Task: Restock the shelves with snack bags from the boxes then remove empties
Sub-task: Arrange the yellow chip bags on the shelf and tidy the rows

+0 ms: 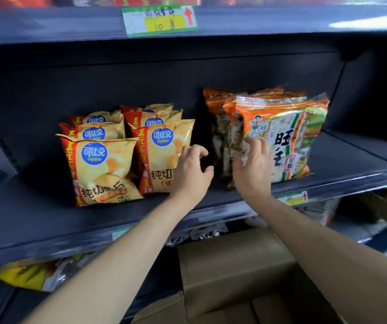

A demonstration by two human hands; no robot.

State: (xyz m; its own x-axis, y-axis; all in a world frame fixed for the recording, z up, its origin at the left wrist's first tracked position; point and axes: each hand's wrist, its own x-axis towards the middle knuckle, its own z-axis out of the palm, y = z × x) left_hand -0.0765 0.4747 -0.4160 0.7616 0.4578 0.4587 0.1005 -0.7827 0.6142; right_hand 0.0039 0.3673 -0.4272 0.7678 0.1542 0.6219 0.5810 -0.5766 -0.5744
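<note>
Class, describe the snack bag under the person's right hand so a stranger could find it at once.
Start at the dark middle shelf, then go to the orange pile on its right. The rice cracker bag stands frontmost there, under the right hand. Unlike the yellow chip bags to the left, it is bigger, with a cartoon boy and green stripes.

Single head-worn view, close to the dark shelf (47, 218), facing forward, seemingly tilted slightly down, edges blurred
</note>
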